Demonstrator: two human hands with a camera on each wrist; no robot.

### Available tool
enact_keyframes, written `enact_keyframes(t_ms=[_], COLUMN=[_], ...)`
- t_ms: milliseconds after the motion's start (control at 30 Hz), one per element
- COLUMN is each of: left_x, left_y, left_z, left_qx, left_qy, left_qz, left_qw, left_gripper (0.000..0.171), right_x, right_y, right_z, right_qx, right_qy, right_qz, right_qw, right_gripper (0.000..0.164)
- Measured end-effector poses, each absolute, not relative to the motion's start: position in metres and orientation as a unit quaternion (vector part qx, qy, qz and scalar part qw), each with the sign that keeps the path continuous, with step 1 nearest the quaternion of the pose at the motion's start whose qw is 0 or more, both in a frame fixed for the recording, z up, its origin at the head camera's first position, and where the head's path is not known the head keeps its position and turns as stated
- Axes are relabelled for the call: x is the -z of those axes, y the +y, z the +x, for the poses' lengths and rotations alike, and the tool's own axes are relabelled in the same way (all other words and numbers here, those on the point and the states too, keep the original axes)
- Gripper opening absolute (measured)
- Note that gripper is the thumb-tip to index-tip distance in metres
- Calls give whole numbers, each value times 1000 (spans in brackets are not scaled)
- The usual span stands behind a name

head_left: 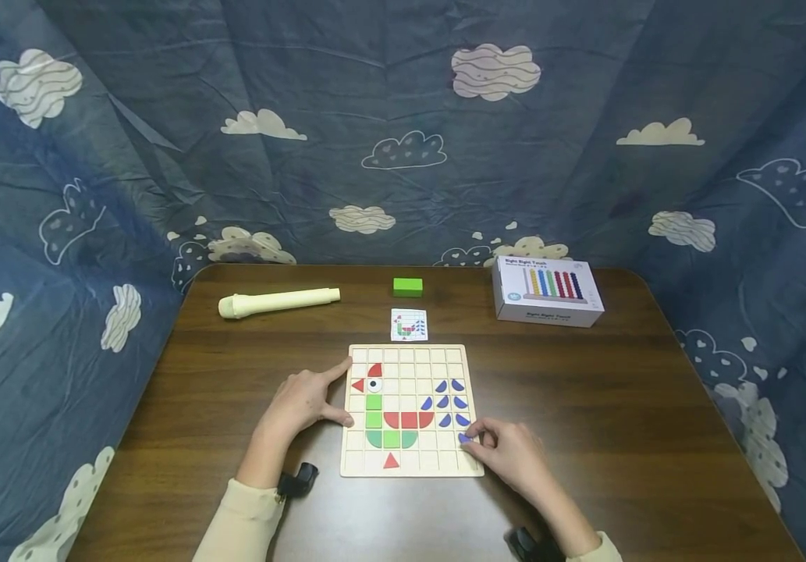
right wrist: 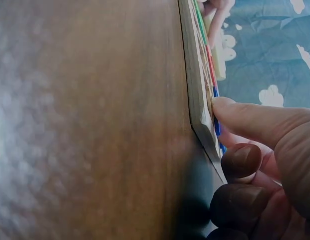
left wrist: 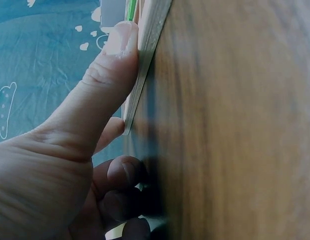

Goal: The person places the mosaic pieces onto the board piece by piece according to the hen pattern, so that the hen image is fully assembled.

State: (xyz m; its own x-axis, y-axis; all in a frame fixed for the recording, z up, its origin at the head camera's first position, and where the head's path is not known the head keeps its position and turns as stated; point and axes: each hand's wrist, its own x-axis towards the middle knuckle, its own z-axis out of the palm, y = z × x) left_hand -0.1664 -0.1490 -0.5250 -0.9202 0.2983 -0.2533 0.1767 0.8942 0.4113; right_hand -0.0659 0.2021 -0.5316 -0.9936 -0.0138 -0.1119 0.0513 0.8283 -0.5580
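Observation:
A light wooden grid board lies on the table, bearing a bird picture of red, green and blue flat pieces. My left hand rests at its left edge, thumb and index finger spread wide; in the left wrist view the thumb presses the board's side. At the lower right squares, the thumb and index finger of my right hand pinch a blue half-round piece, partly covered by the fingertips. Several like blue pieces sit just above it. A red triangle lies at the bottom.
Behind the board lies a small pattern card printed with a similar bird. Farther back are a green block, a cream microphone-shaped stick and a white toy box. A blue cloud-print curtain surrounds the table.

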Motion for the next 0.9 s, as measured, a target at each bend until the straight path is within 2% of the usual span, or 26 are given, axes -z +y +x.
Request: enact_keyframes(t_ms=[600, 900], left_x=[524, 533], left_y=[-152, -152], left_z=[-169, -164], left_qx=[-185, -196], left_qy=[963, 961], left_qz=[123, 127], left_qw=[154, 148], left_gripper=[117, 117], right_x=[532, 542], right_y=[200, 204], right_z=[-72, -66], right_qx=[305, 318], right_qy=[951, 947], right_qz=[2, -5], right_qw=[56, 50], right_gripper=[12, 17])
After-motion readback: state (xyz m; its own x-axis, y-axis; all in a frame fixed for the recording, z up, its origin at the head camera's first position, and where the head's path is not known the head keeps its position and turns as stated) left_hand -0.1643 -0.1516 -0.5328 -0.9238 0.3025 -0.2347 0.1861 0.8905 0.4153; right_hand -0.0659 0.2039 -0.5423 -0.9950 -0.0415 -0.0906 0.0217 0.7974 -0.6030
